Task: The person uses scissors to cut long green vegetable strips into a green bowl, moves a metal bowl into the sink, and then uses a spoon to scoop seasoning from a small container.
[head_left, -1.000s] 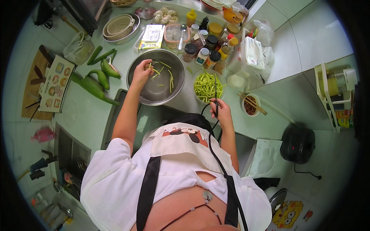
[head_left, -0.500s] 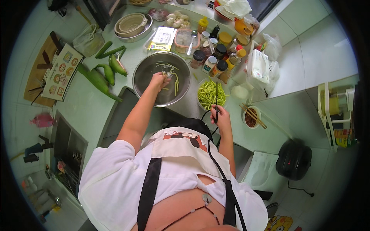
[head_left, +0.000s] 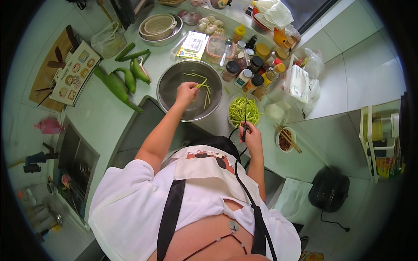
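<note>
Over the steel basin (head_left: pixel 163 102), my left hand (head_left: pixel 187 94) pinches a light-green cut stalk (head_left: pixel 201 84). Several more cut stalks (head_left: pixel 206 98) lie in the basin to the right of the fingers. My right hand (head_left: pixel 252 137) is closed round a slim black-handled tool (head_left: pixel 244 132); its thin dark end points away from me, across a clear bowl (head_left: pixel 230 117) heaped with cut green stalks (head_left: pixel 242 111). Seen nearly edge-on, the tool's exact kind cannot be made out. A black cord (head_left: pixel 237 167) runs down my apron beside that hand.
Left of the basin lie long green gourds (head_left: pixel 114 87). Beyond it are nested bowls (head_left: pixel 156 26), garlic (head_left: pixel 211 25) and a clear container (head_left: pixel 217 48) with a spoon. Jars (head_left: pixel 244 77) crowd the right. A small bowl with chopsticks (head_left: pixel 287 138) stands by my right hand.
The view has shifted slightly, so the counter sits further right. Between my left fingers a green stalk now shows; the stalks in the basin lie differently. My right hand keeps its hold.
</note>
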The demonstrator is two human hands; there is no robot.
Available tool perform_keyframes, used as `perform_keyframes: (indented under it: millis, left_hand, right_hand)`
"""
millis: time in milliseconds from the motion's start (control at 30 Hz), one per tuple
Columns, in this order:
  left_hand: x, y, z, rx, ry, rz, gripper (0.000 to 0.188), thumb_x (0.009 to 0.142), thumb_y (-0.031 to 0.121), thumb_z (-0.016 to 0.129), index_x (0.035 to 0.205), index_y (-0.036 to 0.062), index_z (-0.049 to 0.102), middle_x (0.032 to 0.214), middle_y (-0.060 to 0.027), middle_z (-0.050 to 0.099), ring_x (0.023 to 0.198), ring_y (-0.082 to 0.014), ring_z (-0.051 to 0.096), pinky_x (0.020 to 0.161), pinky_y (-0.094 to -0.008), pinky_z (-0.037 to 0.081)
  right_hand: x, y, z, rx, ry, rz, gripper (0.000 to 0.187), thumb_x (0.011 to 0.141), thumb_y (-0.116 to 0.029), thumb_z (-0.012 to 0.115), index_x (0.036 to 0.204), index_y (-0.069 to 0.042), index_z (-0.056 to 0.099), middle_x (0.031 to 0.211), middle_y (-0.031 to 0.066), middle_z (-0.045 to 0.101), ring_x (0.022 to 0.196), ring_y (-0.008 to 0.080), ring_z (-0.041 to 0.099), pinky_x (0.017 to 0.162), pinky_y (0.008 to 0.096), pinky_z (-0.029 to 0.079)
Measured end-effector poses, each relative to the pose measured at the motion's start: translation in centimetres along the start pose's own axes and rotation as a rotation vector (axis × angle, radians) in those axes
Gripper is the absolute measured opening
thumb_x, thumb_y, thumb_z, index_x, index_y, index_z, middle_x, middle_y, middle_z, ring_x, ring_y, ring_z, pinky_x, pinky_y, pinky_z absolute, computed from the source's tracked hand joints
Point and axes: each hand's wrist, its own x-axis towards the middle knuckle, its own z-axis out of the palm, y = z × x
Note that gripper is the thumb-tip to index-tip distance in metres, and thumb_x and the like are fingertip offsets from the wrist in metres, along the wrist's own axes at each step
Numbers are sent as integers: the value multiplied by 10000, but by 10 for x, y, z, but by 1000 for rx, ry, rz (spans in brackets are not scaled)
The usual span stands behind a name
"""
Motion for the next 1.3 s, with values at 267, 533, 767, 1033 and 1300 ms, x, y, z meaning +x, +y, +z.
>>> perform_keyframes:
  millis: [267,533,767,1033,1300]
  left_hand:
    - [-10,29,19,-299,-173,-36,130,808,73,551,908,-10,557,723,-68,602,558,-102,565,488,-201,474]
    - [-36,67,88,-305,-495,-71,165,815,124,554,899,-18,565,724,-70,603,520,-102,554,470,-217,471]
    - [-52,53,131,-116,-704,-79,182,828,173,556,893,5,585,707,-35,605,490,-55,494,423,-190,383]
    - [-54,34,144,101,-653,17,199,818,185,537,789,-2,596,629,-57,570,489,-130,500,447,-272,388]
    - [-60,32,150,488,-469,405,263,802,254,527,738,6,583,718,-195,568,702,-370,538,611,-434,408]
  right_hand:
    - [-20,-2,-6,-73,-20,20,285,777,-168,621,1012,-26,544,636,-2,521,527,57,471,447,213,394]
    - [-39,-16,-12,150,-111,81,258,809,-202,577,1007,-44,532,648,-9,501,541,61,470,469,201,391]
    - [-42,-7,-22,229,-42,177,221,840,-231,523,994,-73,539,602,-31,490,456,52,447,376,170,295]
    - [-37,4,-25,220,-15,207,240,802,-286,587,938,-88,570,573,-32,506,415,45,442,356,173,264]
    - [-26,7,-15,273,-4,195,227,792,-274,603,883,-69,573,558,-14,487,413,56,440,368,175,320]
